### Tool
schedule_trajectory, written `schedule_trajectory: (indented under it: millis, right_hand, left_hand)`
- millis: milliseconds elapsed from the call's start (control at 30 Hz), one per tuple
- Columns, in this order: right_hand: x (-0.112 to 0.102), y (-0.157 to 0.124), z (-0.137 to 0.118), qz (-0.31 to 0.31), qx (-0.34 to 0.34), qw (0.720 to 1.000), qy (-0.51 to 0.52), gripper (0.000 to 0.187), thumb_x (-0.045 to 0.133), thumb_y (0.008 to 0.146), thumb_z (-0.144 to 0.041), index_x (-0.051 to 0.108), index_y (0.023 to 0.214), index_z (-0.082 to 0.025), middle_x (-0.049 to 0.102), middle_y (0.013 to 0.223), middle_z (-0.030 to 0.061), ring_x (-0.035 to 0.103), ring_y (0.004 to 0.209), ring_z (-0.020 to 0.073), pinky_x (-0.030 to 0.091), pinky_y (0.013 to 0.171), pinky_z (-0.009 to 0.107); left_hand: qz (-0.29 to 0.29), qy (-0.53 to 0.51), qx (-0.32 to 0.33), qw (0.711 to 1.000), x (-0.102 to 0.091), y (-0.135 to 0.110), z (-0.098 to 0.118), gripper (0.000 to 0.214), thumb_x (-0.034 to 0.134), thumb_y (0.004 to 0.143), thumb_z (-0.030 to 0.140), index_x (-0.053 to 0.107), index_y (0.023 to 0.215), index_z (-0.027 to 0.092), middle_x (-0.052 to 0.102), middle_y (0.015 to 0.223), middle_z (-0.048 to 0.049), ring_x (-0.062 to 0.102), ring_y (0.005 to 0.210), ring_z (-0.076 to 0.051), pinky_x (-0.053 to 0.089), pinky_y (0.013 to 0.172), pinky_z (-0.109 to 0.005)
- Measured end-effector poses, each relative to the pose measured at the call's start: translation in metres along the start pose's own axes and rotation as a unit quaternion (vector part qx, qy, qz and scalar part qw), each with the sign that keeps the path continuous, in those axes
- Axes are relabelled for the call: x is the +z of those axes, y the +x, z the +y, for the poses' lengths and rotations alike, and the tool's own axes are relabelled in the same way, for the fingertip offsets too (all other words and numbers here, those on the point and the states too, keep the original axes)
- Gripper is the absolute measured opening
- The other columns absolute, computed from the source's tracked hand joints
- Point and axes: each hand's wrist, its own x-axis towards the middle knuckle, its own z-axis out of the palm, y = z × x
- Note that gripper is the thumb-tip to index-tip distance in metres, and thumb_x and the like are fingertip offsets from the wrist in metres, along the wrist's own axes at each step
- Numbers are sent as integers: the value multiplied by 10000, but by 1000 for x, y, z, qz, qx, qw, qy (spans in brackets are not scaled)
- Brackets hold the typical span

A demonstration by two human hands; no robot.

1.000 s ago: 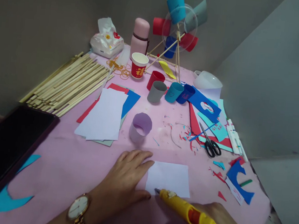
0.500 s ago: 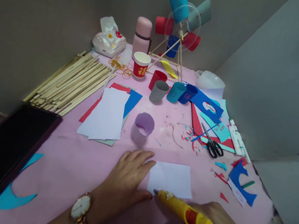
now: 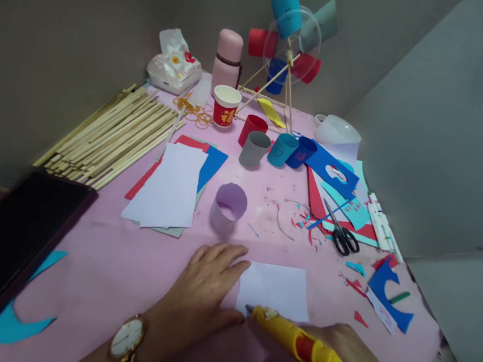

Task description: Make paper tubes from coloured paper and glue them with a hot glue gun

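A small rectangle of white paper (image 3: 276, 284) lies flat in front of me. My left hand (image 3: 209, 286), a watch (image 3: 127, 335) on its wrist, rests palm down with fingers spread; its index finger and thumb reach the paper's left edge. In my right hand (image 3: 336, 349) is a yellow glue gun (image 3: 290, 334) with a red patch on its body. The nozzle points left, close to the paper's lower left corner; whether it touches the paper I cannot tell. Beyond my left hand stands a lilac paper cup (image 3: 226, 216).
Stacked paper (image 3: 172, 186) and wooden sticks (image 3: 109, 134) lie on the left, near a black tablet-like slab (image 3: 22, 239). Small cups (image 3: 255, 149) stand farther back, before a stick frame with a cup wheel (image 3: 292, 46). Scissors (image 3: 344, 239), markers (image 3: 380, 223) and scraps are on the right.
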Motion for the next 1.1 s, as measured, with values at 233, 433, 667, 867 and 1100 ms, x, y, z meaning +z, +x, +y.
schedule_trajectory:
  millis: [233, 433, 667, 867, 1100]
  right_hand:
    - [3, 14, -7, -14, 42, 999, 8, 254, 531, 761, -411, 496, 602, -216, 503, 548, -26, 402, 479, 115, 305, 441, 227]
    - [0, 19, -11, 5, 45, 999, 9, 219, 536, 783, -388, 589, 658, -215, 598, 579, -2, 479, 488, 137, 359, 467, 230]
    - [-3, 24, -11, 12, 28, 999, 24, 291, 545, 830, -412, 517, 622, -210, 559, 571, -27, 414, 493, 114, 323, 472, 235]
    - [-3, 24, -6, 48, 43, 998, 24, 275, 541, 840, -410, 554, 655, -207, 616, 579, -9, 472, 493, 127, 342, 471, 239]
    - [-4, 14, 1, 59, 32, 997, -34, 309, 512, 851, -421, 521, 617, -219, 610, 556, -4, 456, 480, 134, 330, 473, 257]
  left_hand:
    - [5, -9, 5, 1000, 0, 0, -2, 674, 808, 686, 322, 492, 1276, 238, 498, 1403, -93, 439, 1250, -310, 326, 1003, -469]
    - [1, -5, 7, 1000, -2, 0, -1, 700, 828, 673, 333, 495, 1279, 223, 491, 1410, -96, 428, 1257, -309, 324, 1007, -471]
    - [10, -9, 7, 1000, 2, 0, -3, 648, 795, 704, 370, 509, 1269, 233, 506, 1399, -96, 446, 1247, -314, 336, 998, -474]
    - [9, -2, 14, 1000, 1, 0, -3, 739, 849, 647, 351, 503, 1284, 211, 499, 1404, -107, 439, 1247, -322, 336, 999, -481]
    - [4, 1, 9, 1000, 1, 2, -1, 768, 873, 613, 319, 509, 1278, 202, 499, 1402, -111, 439, 1240, -326, 336, 991, -482]
